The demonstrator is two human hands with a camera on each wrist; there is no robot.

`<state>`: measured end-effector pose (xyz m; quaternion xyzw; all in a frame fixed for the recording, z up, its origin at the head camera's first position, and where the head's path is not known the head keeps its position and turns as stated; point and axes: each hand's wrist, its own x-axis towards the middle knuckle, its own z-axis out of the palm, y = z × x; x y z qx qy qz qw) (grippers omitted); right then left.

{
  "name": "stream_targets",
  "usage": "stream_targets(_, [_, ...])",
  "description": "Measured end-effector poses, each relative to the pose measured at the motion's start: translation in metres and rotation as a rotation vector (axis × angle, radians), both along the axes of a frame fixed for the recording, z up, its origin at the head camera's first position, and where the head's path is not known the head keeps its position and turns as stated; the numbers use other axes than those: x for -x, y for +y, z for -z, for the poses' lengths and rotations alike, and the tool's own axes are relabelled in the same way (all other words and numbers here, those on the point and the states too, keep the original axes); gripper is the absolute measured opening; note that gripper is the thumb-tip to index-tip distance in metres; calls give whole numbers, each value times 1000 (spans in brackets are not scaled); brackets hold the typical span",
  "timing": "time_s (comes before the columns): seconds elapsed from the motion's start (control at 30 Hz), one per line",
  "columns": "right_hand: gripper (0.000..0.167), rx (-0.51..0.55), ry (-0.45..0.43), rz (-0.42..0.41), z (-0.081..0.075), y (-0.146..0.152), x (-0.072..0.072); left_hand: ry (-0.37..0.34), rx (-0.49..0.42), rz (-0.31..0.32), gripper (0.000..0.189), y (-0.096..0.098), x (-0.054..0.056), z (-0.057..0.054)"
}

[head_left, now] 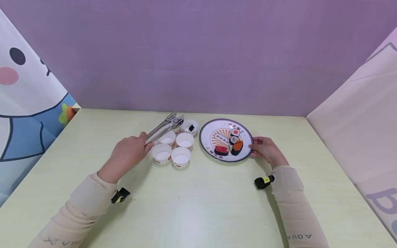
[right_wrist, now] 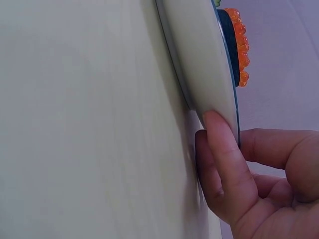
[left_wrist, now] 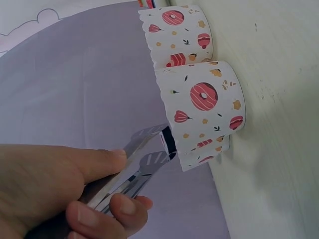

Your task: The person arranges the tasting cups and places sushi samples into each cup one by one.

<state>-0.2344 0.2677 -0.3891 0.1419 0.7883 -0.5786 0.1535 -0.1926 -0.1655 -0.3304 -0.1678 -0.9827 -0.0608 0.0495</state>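
Note:
My left hand (head_left: pixel 128 156) grips metal tongs (head_left: pixel 164 128), whose spread tips point up and away over the back of the paper cups (head_left: pixel 181 156). A black-and-white sushi piece (head_left: pixel 191 127) sits in the back right cup. In the left wrist view, a dark piece (left_wrist: pixel 169 141) appears by the tongs' tips; whether they touch it, I cannot tell. With thumb and fingers my right hand (head_left: pixel 266 150) pinches the right rim of a round patterned plate (head_left: pixel 207 136). On the plate lie an orange-roe sushi (head_left: pixel 237 147), a red-topped sushi (head_left: pixel 221 150) and two small rolls (head_left: pixel 235 133).
The cups stand close together left of the plate on a pale table (head_left: pixel 186 199). A purple wall panel (head_left: pixel 192 62) rises behind the table, with printed cloths (head_left: pixel 31 103) at the sides. A small black camera is strapped at each wrist.

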Motion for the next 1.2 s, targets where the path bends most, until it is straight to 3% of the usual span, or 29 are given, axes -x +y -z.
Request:
stream_targets(0.27, [50, 0, 4, 3, 1, 0, 0, -7, 1, -3, 32, -4, 1, 3])
stream_targets(1.2, [51, -6, -17, 10, -1, -1, 0, -32, 10, 0, 31, -5, 1, -1])
